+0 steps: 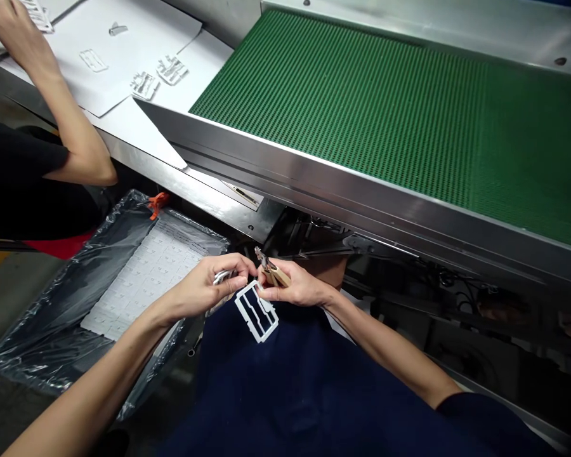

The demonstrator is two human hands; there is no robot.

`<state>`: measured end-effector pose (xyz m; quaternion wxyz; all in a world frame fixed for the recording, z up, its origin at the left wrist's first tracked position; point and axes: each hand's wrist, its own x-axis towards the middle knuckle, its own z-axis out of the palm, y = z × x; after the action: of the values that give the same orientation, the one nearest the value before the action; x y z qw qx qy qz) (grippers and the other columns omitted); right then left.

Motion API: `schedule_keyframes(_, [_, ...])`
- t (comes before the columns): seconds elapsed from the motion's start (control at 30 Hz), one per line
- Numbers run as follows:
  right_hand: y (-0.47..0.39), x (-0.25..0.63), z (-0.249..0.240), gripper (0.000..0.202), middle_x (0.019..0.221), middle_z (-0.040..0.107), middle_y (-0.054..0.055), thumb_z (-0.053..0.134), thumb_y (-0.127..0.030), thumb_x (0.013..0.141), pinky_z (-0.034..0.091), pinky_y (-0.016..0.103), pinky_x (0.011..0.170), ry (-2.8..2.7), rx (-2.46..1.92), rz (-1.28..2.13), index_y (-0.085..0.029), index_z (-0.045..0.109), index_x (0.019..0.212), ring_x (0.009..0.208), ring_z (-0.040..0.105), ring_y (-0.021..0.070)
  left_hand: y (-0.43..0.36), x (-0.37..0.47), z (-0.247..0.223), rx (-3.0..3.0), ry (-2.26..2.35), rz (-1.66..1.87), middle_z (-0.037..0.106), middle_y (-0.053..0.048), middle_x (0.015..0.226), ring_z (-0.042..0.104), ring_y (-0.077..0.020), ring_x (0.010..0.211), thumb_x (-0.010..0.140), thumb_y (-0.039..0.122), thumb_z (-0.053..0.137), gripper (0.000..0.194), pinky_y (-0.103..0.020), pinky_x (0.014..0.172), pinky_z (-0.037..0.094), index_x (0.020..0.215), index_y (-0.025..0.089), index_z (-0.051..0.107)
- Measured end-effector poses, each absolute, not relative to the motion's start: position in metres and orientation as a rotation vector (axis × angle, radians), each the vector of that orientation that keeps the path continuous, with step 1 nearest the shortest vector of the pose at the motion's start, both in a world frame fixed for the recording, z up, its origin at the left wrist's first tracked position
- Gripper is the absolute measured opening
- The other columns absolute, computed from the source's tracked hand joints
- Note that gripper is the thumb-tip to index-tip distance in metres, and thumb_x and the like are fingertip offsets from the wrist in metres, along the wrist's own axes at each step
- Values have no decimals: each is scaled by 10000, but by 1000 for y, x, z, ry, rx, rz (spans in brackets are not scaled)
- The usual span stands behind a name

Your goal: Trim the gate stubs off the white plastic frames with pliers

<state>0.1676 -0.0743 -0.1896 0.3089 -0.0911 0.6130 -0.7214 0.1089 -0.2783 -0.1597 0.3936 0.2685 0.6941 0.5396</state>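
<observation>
My left hand is closed around several small white plastic pieces, its thumb and fingertips pinched near the corner of a white plastic frame. The frame has long openings and hangs tilted over my dark blue clothing. My right hand is closed on pliers with tan handles, their metal jaws pointing up and to the left. Its thumb is at the frame's upper right edge. Which fingers bear the frame's weight I cannot tell.
A green conveyor belt with a metal side rail runs across the top. Below left stands a plastic-lined bin with white parts. Another person's arm reaches over the paper-covered table, where white pieces lie.
</observation>
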Motion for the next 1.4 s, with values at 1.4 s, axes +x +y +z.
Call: schedule_keyframes(1.4, [-80,119,-65,99,588,588,59,585,-205,676,274,254,466,2172,-874,-14,-132,639,713,479,524,152,-284,129,-154,622,1822,1220,533,17,729,485,-146,695,881,348,470,220,-262,647,372,771,170,534])
